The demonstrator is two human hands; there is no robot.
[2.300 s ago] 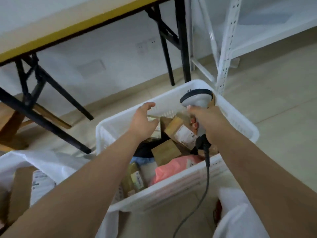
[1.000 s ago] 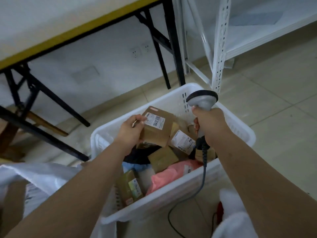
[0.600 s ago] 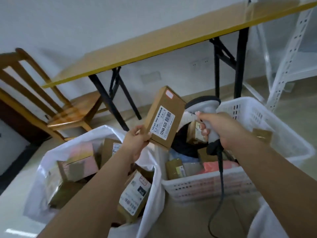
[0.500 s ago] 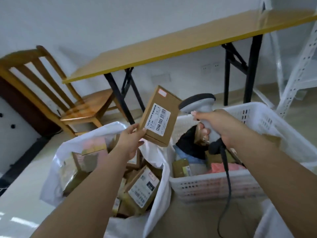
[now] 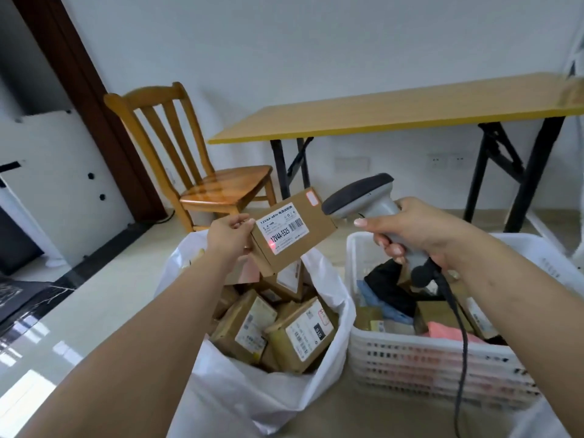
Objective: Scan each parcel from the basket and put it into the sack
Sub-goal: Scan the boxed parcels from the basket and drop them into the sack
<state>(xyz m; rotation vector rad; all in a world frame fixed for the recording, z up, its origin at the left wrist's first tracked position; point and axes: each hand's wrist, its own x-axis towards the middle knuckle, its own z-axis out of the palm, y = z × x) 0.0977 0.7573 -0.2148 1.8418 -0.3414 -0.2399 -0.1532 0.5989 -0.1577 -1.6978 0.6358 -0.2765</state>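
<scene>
Left hand point(image 5: 229, 235) pinches the cardboard parcel point(image 5: 292, 230) by its 9 o'clock end, held in the air above the sack point(image 5: 252, 403), label up, red dot on the label. Right hand point(image 5: 410, 229) wraps the scanner point(image 5: 363, 197) handle, head pointing at the parcel from 3 o'clock, just beside it. Sack full of boxes; basket point(image 5: 426, 368) touches it at 3 o'clock. Chair point(image 5: 202, 172) at 11 o'clock.

— Lit softly and evenly, daylight entering from the left; bright glare patches on the glossy floor point(image 5: 38, 368) at lower left.

— Any blur or distortion?

— Slightly soft throughout, bowed at the frame edges. Red dot glowing on the box label point(image 5: 283, 228).
</scene>
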